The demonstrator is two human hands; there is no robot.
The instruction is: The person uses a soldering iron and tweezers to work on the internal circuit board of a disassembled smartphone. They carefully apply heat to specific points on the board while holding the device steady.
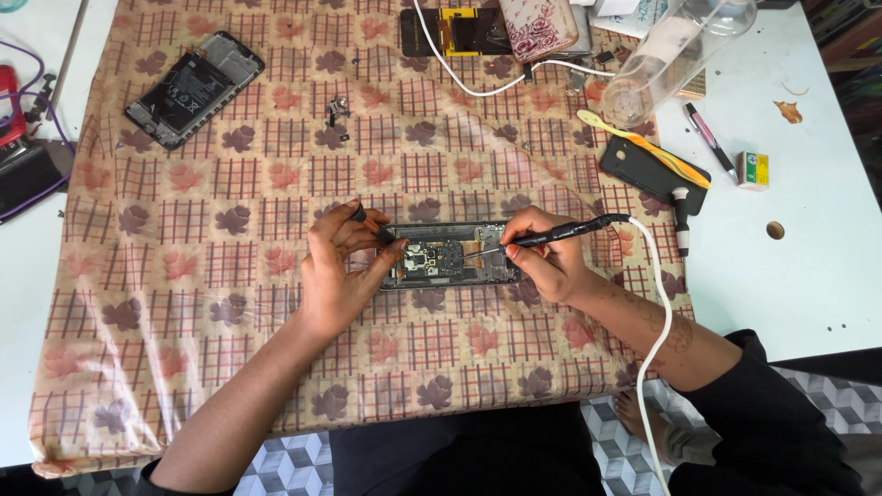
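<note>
An opened smartphone with its back cover off and dark circuit board exposed (450,255) lies lengthwise near the middle of the worktop (827,230), on a tan plastic sheet printed with a check and leaf pattern (230,303). The left hand (335,266) rests against the phone's left end, its grip closed narrowly on a small black tool (372,225) pinched between thumb and fingers, the tip at the phone's upper left corner. The right hand (551,262) sits at the phone's right end, its grip wrapped pen-fashion around a slim black soldering iron (551,235) whose tip meets the board near its middle. A white cable (657,321) runs from the iron's rear down past the right forearm. A second opened phone with a black battery (193,87) lies well apart at the sheet's upper left. A yellow toothbrush (643,147) rests across a black phone back cover (652,174) to the upper right.
</note>
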